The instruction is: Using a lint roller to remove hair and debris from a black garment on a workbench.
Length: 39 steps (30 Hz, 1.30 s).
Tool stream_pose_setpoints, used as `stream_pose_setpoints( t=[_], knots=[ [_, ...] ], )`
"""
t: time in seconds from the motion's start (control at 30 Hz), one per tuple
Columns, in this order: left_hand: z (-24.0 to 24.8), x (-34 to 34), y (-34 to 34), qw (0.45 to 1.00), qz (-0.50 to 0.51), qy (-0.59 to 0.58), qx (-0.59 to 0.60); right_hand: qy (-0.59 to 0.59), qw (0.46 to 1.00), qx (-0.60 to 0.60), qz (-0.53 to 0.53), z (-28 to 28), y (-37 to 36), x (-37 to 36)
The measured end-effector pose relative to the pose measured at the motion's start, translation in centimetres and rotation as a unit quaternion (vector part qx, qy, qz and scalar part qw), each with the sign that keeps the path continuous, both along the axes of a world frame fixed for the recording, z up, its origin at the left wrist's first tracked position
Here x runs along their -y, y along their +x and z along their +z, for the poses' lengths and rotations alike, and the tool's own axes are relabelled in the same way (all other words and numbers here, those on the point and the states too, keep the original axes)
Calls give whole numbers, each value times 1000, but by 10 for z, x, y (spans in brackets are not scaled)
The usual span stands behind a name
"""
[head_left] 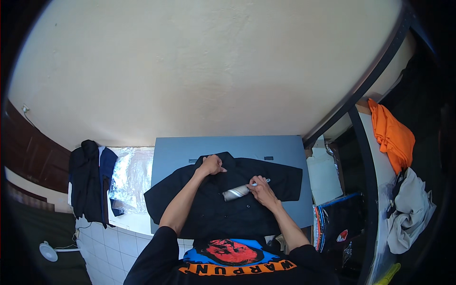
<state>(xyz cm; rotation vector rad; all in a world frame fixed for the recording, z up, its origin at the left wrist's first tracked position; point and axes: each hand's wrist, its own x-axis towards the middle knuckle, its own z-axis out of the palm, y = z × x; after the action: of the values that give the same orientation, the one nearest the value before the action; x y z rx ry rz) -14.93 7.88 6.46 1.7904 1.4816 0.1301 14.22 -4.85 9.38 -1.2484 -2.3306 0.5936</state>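
A black short-sleeved shirt (190, 209) lies spread out on a blue-grey table (228, 143), its collar toward the wall. My left hand (212, 165) is at the collar, fingers bent in and closed on the cloth. In my right hand (262, 190) is a lint roller (236, 193), gripped near its handle. Its pale grey cylinder points left and rests on or just above the shirt's front; which of the two, I cannot tell.
Dark garments (88, 183) hang or lie at the left beside shiny clear plastic wrap (132, 175). To the right are folded clothes in a stack (339, 223), an orange cloth (393, 135) and a crumpled grey cloth (409, 211). A dark metal post (365, 88) slants nearby. A white fan-like object (48, 251) stands lower left.
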Motion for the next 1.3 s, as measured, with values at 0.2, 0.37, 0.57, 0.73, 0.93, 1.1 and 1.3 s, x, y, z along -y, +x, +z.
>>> stream_pose_setpoints(
  t=[0.2,0.37,0.57,0.73,0.93,1.1,1.3],
  knots=[
    [-2,-3,-5,999,30,-2,28,-5,999,-31,-3,2,-10,-10],
    [-13,-7,-7,999,31,29,0,4,1000,4,-2,-3,-24,-11],
    [-18,-11,-4,998,34,47,0,-37,992,40,111,-3,-3,-4],
    [-5,-14,-2,1000,19,22,-3,-22,999,-47,12,-7,-14,-18],
    [-1,-6,2,998,24,42,-42,-51,996,2,78,2,-2,2],
    [17,39,48,952,72,225,-194,-45,984,-154,-76,-3,10,21],
    [-12,76,73,923,-66,347,-150,9,954,-83,-288,-5,-38,42]
  ],
)
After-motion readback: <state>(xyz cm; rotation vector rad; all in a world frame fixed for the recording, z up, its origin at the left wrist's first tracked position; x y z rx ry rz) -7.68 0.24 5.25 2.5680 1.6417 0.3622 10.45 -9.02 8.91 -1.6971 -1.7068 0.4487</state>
